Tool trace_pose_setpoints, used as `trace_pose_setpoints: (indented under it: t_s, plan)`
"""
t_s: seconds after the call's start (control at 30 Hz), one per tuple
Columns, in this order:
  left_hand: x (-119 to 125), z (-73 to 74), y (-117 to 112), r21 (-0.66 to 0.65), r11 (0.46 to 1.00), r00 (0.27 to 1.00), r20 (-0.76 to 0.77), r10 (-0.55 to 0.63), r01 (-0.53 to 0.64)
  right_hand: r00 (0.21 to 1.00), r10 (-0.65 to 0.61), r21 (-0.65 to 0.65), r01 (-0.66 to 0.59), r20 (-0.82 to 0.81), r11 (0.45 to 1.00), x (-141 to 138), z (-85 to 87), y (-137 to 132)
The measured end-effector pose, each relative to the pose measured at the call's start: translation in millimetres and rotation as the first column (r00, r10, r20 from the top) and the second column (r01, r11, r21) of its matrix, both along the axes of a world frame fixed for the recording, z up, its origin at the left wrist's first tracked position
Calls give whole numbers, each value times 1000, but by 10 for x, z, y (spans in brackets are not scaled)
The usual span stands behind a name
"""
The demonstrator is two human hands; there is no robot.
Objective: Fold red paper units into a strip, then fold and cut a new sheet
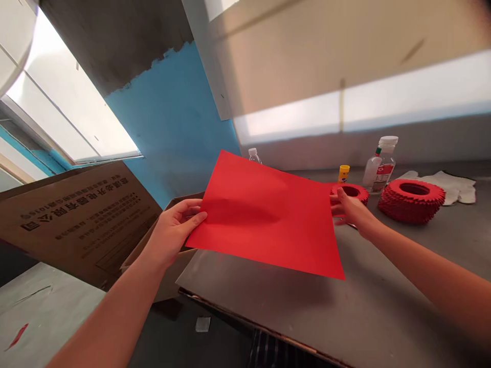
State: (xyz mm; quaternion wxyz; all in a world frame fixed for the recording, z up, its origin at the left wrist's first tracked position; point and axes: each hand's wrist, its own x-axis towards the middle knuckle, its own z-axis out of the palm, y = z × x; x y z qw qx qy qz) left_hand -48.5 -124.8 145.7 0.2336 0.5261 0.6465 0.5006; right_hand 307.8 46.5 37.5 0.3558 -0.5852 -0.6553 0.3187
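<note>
A square sheet of red paper (264,214) is held above the grey table, a little bowed across its middle. My left hand (174,225) pinches its left edge, thumb on top and fingers curled behind. At the right edge is my right hand (353,209), thumb and fingers apart, with no clear grip on the paper; whether the fingertips touch it I cannot tell. Just behind that hand lies a ring of folded red paper (349,191), partly covered by it. A larger, taller ring of pleated red paper (412,202) sits farther right.
A yellow-capped glue stick (343,174), a glass bottle (383,166) and white gloves (458,188) stand or lie along the table's back. A clear plastic bottle (253,155) shows behind the paper. An open cardboard box (76,220) is at the left, beside the table edge (245,323).
</note>
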Motion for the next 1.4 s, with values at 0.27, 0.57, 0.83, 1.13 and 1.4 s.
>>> trace_pose_setpoints:
  t_s: [0.27, 0.57, 0.83, 1.13, 1.4]
  plan:
    - [483, -393, 66, 112, 994, 832, -553, 46, 19, 848, -33, -443, -243, -530, 863, -51, -87, -779]
    - [1723, -804, 158, 363, 773, 355, -915, 190, 521, 739, 78, -222, -300, -669, 928, -251, 187, -1124]
    - [1365, -478, 209, 364, 904, 938, -332, -100, 225, 914, -25, -162, -45, -405, 986, 58, -12, -973]
    - [1488, -740, -99, 286, 937, 979, -28, -203, 202, 843, 252, 346, -443, 476, 827, -75, 349, -1720]
    - [1034, -883, 382, 97, 987, 948, -306, -91, 126, 782, 159, 170, -320, 603, 932, 68, 21, -1681]
